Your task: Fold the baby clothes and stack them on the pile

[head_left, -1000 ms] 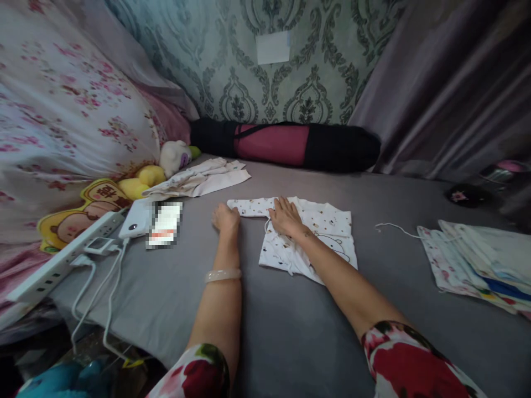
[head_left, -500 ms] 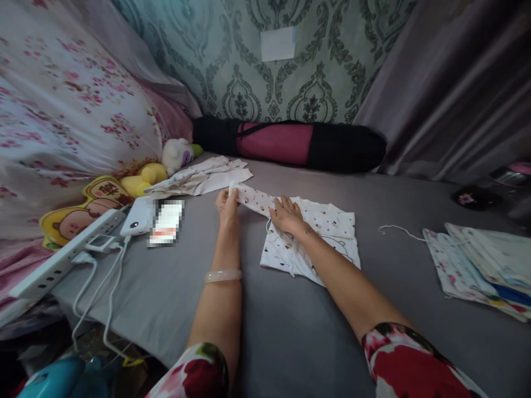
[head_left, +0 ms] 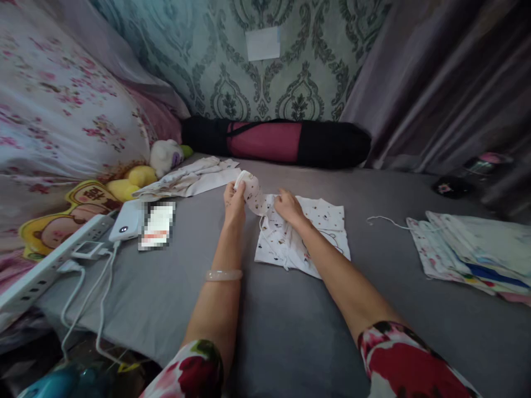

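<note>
A small white baby garment (head_left: 315,232) with tiny printed figures lies partly folded on the grey bed sheet (head_left: 265,309). My left hand (head_left: 234,197) is closed on the end of its sleeve (head_left: 251,192), which is lifted off the sheet and curls toward the garment's body. My right hand (head_left: 287,207) rests on the garment at the sleeve's base, fingers bent and pressing on the cloth. A pale bangle (head_left: 224,274) sits on my left wrist.
Another pale garment (head_left: 191,178) lies behind, beside plush toys (head_left: 136,176). A phone (head_left: 156,225), power bank (head_left: 126,221) and power strip (head_left: 50,266) with cables are at the left. A stack of folded cloths (head_left: 468,249) lies right. A black-and-pink roll bag (head_left: 282,141) lines the wall.
My left hand has picked up the sleeve end from the sheet and carried it up and to the right, over the garment. My right hand went from lying flat to pressing with bent fingers.
</note>
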A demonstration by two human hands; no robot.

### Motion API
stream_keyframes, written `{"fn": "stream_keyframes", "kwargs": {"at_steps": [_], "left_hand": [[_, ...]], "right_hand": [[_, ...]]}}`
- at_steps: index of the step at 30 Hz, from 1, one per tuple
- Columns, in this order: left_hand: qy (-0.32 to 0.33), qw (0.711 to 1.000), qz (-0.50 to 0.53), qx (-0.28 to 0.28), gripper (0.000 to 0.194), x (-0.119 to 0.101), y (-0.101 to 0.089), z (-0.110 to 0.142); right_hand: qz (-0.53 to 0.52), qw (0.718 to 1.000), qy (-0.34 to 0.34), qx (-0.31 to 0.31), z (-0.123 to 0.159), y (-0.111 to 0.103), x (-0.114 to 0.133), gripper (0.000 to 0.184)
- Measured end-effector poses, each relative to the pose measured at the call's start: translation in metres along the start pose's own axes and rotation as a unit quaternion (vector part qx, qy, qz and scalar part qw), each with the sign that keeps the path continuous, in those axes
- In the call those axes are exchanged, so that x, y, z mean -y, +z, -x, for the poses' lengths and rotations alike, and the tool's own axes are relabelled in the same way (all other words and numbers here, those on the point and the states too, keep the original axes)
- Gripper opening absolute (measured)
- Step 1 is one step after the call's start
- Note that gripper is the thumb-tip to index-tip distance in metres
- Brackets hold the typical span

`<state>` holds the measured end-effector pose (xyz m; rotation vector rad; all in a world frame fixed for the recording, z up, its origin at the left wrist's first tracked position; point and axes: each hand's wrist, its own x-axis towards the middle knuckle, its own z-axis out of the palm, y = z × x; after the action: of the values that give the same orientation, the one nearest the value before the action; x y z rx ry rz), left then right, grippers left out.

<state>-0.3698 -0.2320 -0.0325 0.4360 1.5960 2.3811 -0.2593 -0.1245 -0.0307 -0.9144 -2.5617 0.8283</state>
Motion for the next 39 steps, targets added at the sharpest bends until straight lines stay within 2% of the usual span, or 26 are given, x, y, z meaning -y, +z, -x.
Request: {"fn": "stream_keyframes", "kwargs": {"at_steps": [2, 3, 5, 7, 9, 11, 13, 15, 17, 19, 21, 23, 26, 28, 30, 32, 34, 36, 39], "left_hand": [[0.008, 1.000, -0.025, 0.001, 0.027, 0.004, 0.008, 0.003], [0.014, 0.999, -0.036, 0.004, 0.028, 0.006, 0.013, 0.005], [0.023, 0.998, -0.055, 0.017, 0.029, 0.010, 0.025, 0.014], [0.018, 0.996, -0.066, 0.056, 0.032, 0.012, 0.038, 0.025], [-0.008, 0.990, -0.055, 0.131, 0.036, 0.012, 0.048, 0.035], [-0.051, 0.979, -0.023, 0.197, 0.043, 0.009, 0.052, 0.039], [-0.088, 0.974, 0.007, 0.207, 0.049, 0.005, 0.050, 0.037], [-0.102, 0.979, 0.011, 0.175, 0.053, 0.002, 0.043, 0.030], [-0.098, 0.985, -0.011, 0.138, 0.055, 0.001, 0.033, 0.023], [-0.078, 0.988, -0.057, 0.121, 0.054, 0.004, 0.025, 0.018], [-0.045, 0.982, -0.130, 0.129, 0.049, 0.011, 0.020, 0.017], [-0.006, 0.962, -0.218, 0.162, 0.045, 0.020, 0.018, 0.019], [0.045, 0.907, -0.343, 0.239, 0.045, 0.034, 0.017, 0.023], [0.068, 0.856, -0.422, 0.289, 0.049, 0.042, 0.016, 0.025], [0.091, 0.803, -0.492, 0.323, 0.051, 0.048, 0.013, 0.027], [0.113, 0.762, -0.543, 0.336, 0.051, 0.051, 0.010, 0.029], [0.128, 0.736, -0.574, 0.337, 0.050, 0.052, 0.008, 0.030], [0.128, 0.721, -0.593, 0.335, 0.049, 0.052, 0.007, 0.031], [0.129, 0.711, -0.607, 0.332, 0.048, 0.050, 0.008, 0.031]], "right_hand": [[-0.137, 0.987, 0.077, -0.026, 0.006, -0.015, -0.008, 0.036], [-0.216, 0.968, 0.123, -0.016, 0.010, -0.022, -0.011, 0.032], [-0.361, 0.910, 0.204, 0.020, 0.018, -0.031, -0.018, 0.024], [-0.458, 0.852, 0.252, 0.044, 0.025, -0.036, -0.025, 0.019], [-0.516, 0.809, 0.277, 0.052, 0.027, -0.038, -0.033, 0.025], [-0.553, 0.778, 0.294, 0.055, 0.025, -0.037, -0.039, 0.041], [-0.571, 0.762, 0.300, 0.056, 0.022, -0.036, -0.044, 0.054], [-0.578, 0.758, 0.297, 0.060, 0.020, -0.036, -0.046, 0.056], [-0.578, 0.762, 0.288, 0.054, 0.020, -0.037, -0.047, 0.044], [-0.560, 0.781, 0.277, 0.025, 0.023, -0.037, -0.046, 0.022], [-0.518, 0.812, 0.268, -0.011, 0.025, -0.038, -0.045, 0.007], [-0.463, 0.848, 0.257, -0.027, 0.027, -0.038, -0.047, 0.008], [-0.352, 0.908, 0.226, -0.026, 0.027, -0.040, -0.056, 0.010], [-0.257, 0.942, 0.216, -0.024, 0.026, -0.043, -0.065, 0.012], [-0.156, 0.964, 0.214, -0.008, 0.025, -0.048, -0.072, 0.017], [-0.056, 0.977, 0.206, 0.015, 0.026, -0.053, -0.078, 0.022], [0.035, 0.980, 0.192, 0.026, 0.027, -0.058, -0.082, 0.026], [0.099, 0.977, 0.184, 0.032, 0.030, -0.063, -0.084, 0.029], [0.138, 0.973, 0.180, 0.048, 0.035, -0.070, -0.083, 0.030]]}}
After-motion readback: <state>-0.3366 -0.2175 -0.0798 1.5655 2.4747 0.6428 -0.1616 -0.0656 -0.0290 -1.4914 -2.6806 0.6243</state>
